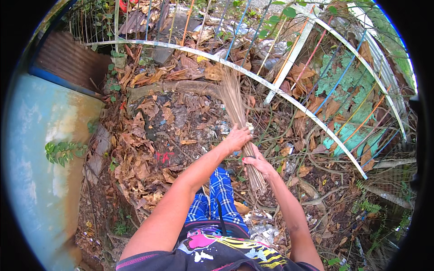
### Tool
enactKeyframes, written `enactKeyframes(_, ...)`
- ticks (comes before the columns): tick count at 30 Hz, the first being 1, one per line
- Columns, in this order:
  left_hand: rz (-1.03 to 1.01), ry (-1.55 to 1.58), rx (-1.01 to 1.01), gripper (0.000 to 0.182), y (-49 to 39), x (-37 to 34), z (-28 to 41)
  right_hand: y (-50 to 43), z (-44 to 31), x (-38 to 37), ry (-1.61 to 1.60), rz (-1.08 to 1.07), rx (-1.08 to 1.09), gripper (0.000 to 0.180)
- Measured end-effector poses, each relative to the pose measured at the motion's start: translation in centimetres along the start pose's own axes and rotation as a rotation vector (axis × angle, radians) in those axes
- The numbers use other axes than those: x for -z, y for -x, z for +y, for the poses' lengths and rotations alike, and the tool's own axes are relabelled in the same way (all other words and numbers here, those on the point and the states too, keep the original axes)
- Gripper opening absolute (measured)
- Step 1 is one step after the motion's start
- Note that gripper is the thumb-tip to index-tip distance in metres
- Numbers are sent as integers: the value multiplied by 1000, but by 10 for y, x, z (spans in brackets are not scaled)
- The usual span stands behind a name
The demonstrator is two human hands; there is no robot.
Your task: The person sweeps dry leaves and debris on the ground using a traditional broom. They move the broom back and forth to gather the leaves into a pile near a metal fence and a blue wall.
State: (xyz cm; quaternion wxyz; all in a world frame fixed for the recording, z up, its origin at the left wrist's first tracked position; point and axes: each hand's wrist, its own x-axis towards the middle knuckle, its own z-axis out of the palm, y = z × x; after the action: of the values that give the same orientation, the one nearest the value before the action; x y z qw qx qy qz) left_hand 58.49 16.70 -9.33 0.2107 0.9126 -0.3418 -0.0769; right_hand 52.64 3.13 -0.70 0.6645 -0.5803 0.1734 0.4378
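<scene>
Both of my hands are closed around a stick broom (pixel 234 101), a tied bundle of thin dry ribs. My left hand (pixel 238 138) grips it around the middle, where the bundle starts to fan out. Just below, my right hand (pixel 256 163) holds the bound lower part, close to a dark band. The cut butt ends point down towards my right side. The spread tips reach up to the white curved rail of a metal fence (pixel 251 75); whether they touch it I cannot tell. Brown dry leaves (pixel 135 135) lie on the ground left of the broom.
A weathered blue wall or panel (pixel 44 135) stands at the left, beside rusty corrugated metal (pixel 67 56). The fence with coloured bars curves across the top and right. A thick root (pixel 176 86), vines, plastic litter (pixel 264 233) and a peeling green sheet (pixel 356 91) are around.
</scene>
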Motion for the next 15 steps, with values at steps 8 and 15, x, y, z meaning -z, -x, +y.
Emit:
enactKeyframes(8, -147, 3, -68, 53, 38, 41, 3, 27, 10, 6, 376, -139, 76, 90)
enactKeyframes(15, 67, 71, 23, 52, 18, 16, -11, -16, -6, -1, 563, 86, 272, 90)
